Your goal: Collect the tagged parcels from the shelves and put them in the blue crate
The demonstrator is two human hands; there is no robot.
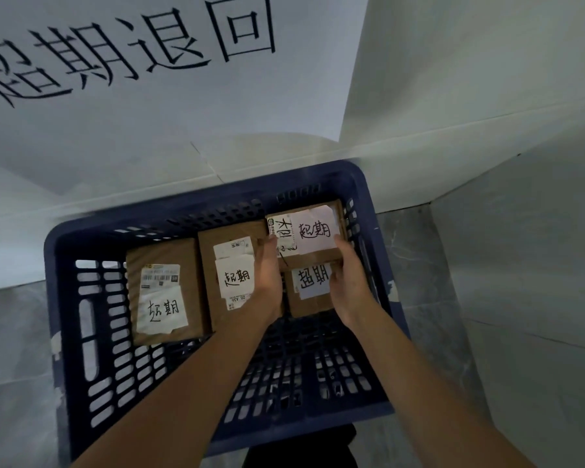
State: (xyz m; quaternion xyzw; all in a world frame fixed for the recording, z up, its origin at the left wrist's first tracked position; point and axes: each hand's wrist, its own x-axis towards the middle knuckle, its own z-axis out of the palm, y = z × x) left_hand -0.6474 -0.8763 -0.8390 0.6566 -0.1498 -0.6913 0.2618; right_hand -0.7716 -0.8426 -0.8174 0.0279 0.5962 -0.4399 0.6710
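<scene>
A blue slotted crate (81, 332) stands on the floor below me. Several brown cardboard parcels with white handwritten tags lie inside it. One parcel (164, 292) lies at the left and a second parcel (230, 265) sits in the middle. At the far right corner a tagged parcel (313, 231) rests on top of another tagged parcel (309, 292). My left hand (267, 275) grips the top parcel's left edge. My right hand (347, 278) grips its right near edge. Both arms reach down into the crate.
A large white sheet with big black characters (132, 52) hangs on the wall behind the crate. White walls form a corner at the right (487, 163). Grey tiled floor (11, 366) surrounds the crate. The near half of the crate's slotted bottom (301, 366) shows no parcels.
</scene>
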